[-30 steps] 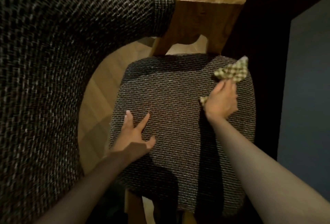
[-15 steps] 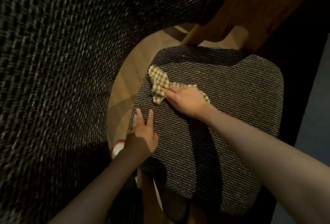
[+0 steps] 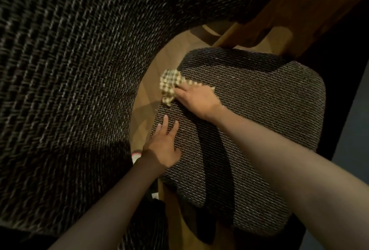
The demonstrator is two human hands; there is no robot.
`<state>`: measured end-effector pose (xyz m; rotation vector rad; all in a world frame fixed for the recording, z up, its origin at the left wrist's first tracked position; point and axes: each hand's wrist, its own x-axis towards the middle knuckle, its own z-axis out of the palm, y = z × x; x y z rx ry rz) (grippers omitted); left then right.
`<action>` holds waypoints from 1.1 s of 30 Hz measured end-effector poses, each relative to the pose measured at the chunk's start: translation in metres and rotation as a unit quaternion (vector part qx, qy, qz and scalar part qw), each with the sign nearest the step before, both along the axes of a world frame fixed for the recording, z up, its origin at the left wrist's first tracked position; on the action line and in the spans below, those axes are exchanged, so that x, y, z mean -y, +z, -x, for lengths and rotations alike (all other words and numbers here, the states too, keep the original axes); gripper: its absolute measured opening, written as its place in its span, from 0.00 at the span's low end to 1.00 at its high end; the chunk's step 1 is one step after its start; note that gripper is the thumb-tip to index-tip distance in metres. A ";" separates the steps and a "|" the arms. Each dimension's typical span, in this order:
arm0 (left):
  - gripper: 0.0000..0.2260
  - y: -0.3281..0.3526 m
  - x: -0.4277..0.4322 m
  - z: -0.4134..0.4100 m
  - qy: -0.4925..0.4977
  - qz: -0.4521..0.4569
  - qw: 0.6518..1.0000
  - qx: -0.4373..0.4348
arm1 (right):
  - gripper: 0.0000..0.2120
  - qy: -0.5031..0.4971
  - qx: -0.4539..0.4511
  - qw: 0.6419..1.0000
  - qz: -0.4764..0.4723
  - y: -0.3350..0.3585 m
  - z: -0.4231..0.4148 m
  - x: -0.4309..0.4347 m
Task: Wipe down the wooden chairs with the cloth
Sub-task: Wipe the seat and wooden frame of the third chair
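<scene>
Furthest left, the curved backrest (image 3: 69, 90) of a chair fills the view, covered in dark woven fabric and blurred. Past its inner edge a strip of wooden floor (image 3: 148, 90) shows. Next comes the left hand (image 3: 163, 146), lying palm-down with straight, slightly spread fingers on the near-left edge of the seat cushion (image 3: 259, 120), which has the same dark weave. Just beyond it, the checked yellow-green cloth (image 3: 169, 86) sits bunched at the cushion's far-left corner, partly hanging over the edge. The right hand (image 3: 197, 100) lies flat on top of the cloth, fingers extended and pressing it onto the cushion, with a corner of fabric showing on the hand's far side. Upper right, the chair's wooden frame (image 3: 299, 10) rises behind the cushion.
</scene>
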<state>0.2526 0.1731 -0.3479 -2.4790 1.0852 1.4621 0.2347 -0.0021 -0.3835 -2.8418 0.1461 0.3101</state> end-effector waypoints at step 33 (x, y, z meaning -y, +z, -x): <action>0.27 0.021 0.011 0.034 -0.083 0.004 0.995 0.046 | 0.19 -0.366 -0.071 0.927 -0.033 0.009 0.145 -0.079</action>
